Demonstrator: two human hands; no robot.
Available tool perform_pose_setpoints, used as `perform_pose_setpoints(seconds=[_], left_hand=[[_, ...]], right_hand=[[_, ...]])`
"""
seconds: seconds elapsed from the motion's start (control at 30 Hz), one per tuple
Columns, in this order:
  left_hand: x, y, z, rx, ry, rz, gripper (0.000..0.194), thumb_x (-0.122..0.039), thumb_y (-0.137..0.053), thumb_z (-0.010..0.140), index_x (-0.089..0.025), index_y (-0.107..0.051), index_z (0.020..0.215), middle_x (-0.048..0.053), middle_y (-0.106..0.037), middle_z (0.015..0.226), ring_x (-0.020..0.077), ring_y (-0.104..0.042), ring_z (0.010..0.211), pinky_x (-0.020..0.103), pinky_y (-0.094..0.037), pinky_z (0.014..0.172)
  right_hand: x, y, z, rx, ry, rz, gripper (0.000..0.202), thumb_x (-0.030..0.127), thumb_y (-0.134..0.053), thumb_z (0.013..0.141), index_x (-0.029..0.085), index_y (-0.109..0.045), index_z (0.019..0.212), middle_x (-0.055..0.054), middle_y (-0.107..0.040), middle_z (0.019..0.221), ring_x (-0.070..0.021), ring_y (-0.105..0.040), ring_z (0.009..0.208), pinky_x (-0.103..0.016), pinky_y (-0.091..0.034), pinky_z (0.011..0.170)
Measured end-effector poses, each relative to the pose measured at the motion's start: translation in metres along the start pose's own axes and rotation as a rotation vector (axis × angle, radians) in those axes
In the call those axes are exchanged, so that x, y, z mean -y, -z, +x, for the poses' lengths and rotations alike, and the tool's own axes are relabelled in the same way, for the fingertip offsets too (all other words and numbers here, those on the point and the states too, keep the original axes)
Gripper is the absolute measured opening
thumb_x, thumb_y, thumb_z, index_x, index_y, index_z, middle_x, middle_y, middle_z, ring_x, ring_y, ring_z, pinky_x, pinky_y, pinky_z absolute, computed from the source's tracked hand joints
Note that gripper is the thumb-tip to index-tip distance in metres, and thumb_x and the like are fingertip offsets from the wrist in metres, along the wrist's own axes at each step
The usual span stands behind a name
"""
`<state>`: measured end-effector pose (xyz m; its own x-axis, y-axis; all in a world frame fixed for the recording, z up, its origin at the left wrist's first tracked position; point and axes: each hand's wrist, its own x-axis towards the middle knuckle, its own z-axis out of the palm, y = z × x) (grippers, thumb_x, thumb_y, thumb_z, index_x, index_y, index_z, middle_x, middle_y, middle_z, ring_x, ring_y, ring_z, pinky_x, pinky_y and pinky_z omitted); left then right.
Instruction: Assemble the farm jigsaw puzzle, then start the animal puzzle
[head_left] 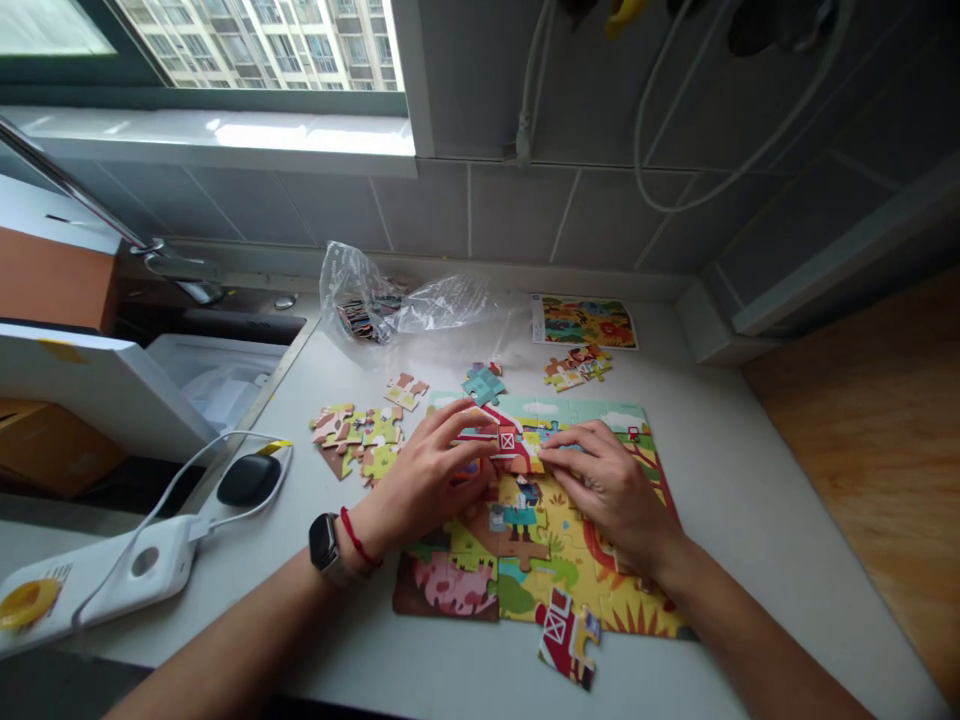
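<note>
Partly hidden under both palms, the middle of the jigsaw puzzle (555, 560) cannot be read, and the fingertips meet over a red-and-white barn piece (504, 438), so the exact contact is hard to make out. Beyond the fingers, a crumpled clear plastic bag (390, 300) lies on the desk (750, 480) with more pieces inside, too small to tell apart. The left hand (424, 475) rests flat, its fingers (457, 420) loosely spread and pressing on the barn piece. The right hand (607, 485) has its fingers (562, 450) curled close together, tips touching the same spot from the other side. Left of the left hand's fingers sits a cluster of loose pieces (360, 435); near the wrists, one red piece (566, 635) lies at the puzzle's near edge.
</note>
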<state>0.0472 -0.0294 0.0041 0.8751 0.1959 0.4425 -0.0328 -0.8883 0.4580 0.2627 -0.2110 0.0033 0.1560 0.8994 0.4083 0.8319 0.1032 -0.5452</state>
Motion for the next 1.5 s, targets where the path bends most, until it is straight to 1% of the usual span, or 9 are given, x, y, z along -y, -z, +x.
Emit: perform_pose_setpoints(seconds=[0.17, 0.47, 0.73, 0.97, 1.17, 1.23, 1.33, 1.4, 1.5], left_hand=[[0.012, 0.009, -0.003, 0.013, 0.058, 0.113, 0.011, -0.02, -0.073, 0.098, -0.026, -0.079, 0.106, 0.009, -0.066, 0.14, 0.0357, -0.051, 0.147, 0.065, -0.055, 0.114], [0.008, 0.006, -0.001, 0.086, 0.037, 0.081, 0.022, -0.031, -0.071, 0.103, -0.028, -0.078, 0.123, 0.01, -0.067, 0.141, 0.0345, -0.055, 0.144, 0.061, -0.055, 0.116], [0.012, 0.002, -0.005, 0.072, 0.066, 0.042, 0.023, -0.034, -0.072, 0.102, -0.03, -0.078, 0.123, 0.01, -0.066, 0.143, 0.0353, -0.053, 0.145, 0.062, -0.052, 0.118], [0.012, 0.001, -0.006, 0.089, 0.068, 0.067, 0.023, -0.035, -0.07, 0.103, -0.028, -0.075, 0.124, 0.01, -0.066, 0.142, 0.0344, -0.053, 0.145, 0.058, -0.051, 0.119], [0.012, -0.002, -0.008, -0.032, 0.39, 0.25, 0.028, -0.031, -0.062, 0.104, -0.026, -0.069, 0.131, 0.014, -0.063, 0.141, 0.0444, -0.045, 0.149, 0.077, -0.039, 0.117], [0.016, 0.003, -0.008, -0.057, 0.461, 0.287, 0.03, -0.024, -0.057, 0.104, -0.023, -0.068, 0.132, 0.016, -0.063, 0.14, 0.0444, -0.045, 0.149, 0.074, -0.042, 0.116], [0.03, 0.021, -0.009, -0.051, 0.462, 0.308, 0.046, -0.016, -0.057, 0.098, -0.021, -0.06, 0.144, 0.017, -0.065, 0.14, 0.0375, -0.059, 0.136, 0.057, -0.05, 0.113], [0.041, 0.038, -0.014, -0.038, 0.492, 0.324, 0.046, -0.021, -0.059, 0.099, -0.022, -0.06, 0.144, 0.014, -0.071, 0.13, 0.0317, -0.069, 0.117, 0.048, -0.056, 0.103], [0.057, 0.061, -0.025, -0.004, 0.554, 0.378, 0.043, -0.034, -0.069, 0.094, -0.025, -0.067, 0.136, 0.011, -0.075, 0.121, 0.0319, -0.072, 0.108, 0.043, -0.057, 0.095]], right_hand=[[-0.003, -0.003, 0.004, -0.01, 0.003, -0.009, 0.023, 0.012, -0.064, 0.101, 0.025, -0.082, 0.108, -0.009, -0.078, 0.103, -0.0273, -0.067, 0.098, -0.044, -0.063, 0.082], [-0.006, -0.005, 0.005, 0.029, 0.013, -0.064, 0.024, 0.015, -0.062, 0.103, 0.025, -0.081, 0.113, -0.011, -0.077, 0.107, -0.0291, -0.068, 0.102, -0.05, -0.064, 0.086], [-0.002, -0.006, 0.002, 0.111, -0.001, -0.117, 0.025, 0.021, -0.059, 0.105, 0.025, -0.08, 0.119, -0.01, -0.076, 0.135, -0.0343, -0.062, 0.131, -0.061, -0.059, 0.107], [-0.005, -0.006, -0.001, 0.151, -0.015, -0.113, 0.026, 0.025, -0.06, 0.106, 0.024, -0.077, 0.126, -0.009, -0.076, 0.139, -0.0343, -0.061, 0.134, -0.063, -0.058, 0.108], [-0.008, -0.009, -0.002, 0.122, 0.005, -0.098, 0.027, 0.03, -0.062, 0.106, 0.028, -0.076, 0.128, -0.009, -0.076, 0.138, -0.0345, -0.064, 0.13, -0.064, -0.06, 0.105], [-0.01, -0.009, -0.003, 0.125, 0.009, -0.093, 0.026, 0.031, -0.062, 0.106, 0.029, -0.077, 0.128, -0.009, -0.075, 0.139, -0.0344, -0.065, 0.129, -0.063, -0.06, 0.104], [-0.013, -0.009, -0.003, 0.131, 0.013, -0.088, 0.027, 0.033, -0.062, 0.105, 0.029, -0.077, 0.127, -0.01, -0.075, 0.14, -0.0345, -0.065, 0.129, -0.063, -0.06, 0.105], [-0.014, -0.009, -0.004, 0.139, 0.011, -0.088, 0.027, 0.034, -0.063, 0.105, 0.028, -0.077, 0.127, -0.01, -0.074, 0.14, -0.0349, -0.065, 0.129, -0.064, -0.059, 0.105], [-0.013, -0.008, -0.005, 0.147, -0.001, -0.091, 0.028, 0.034, -0.063, 0.105, 0.028, -0.077, 0.128, -0.01, -0.075, 0.14, -0.0347, -0.064, 0.13, -0.063, -0.059, 0.105]])
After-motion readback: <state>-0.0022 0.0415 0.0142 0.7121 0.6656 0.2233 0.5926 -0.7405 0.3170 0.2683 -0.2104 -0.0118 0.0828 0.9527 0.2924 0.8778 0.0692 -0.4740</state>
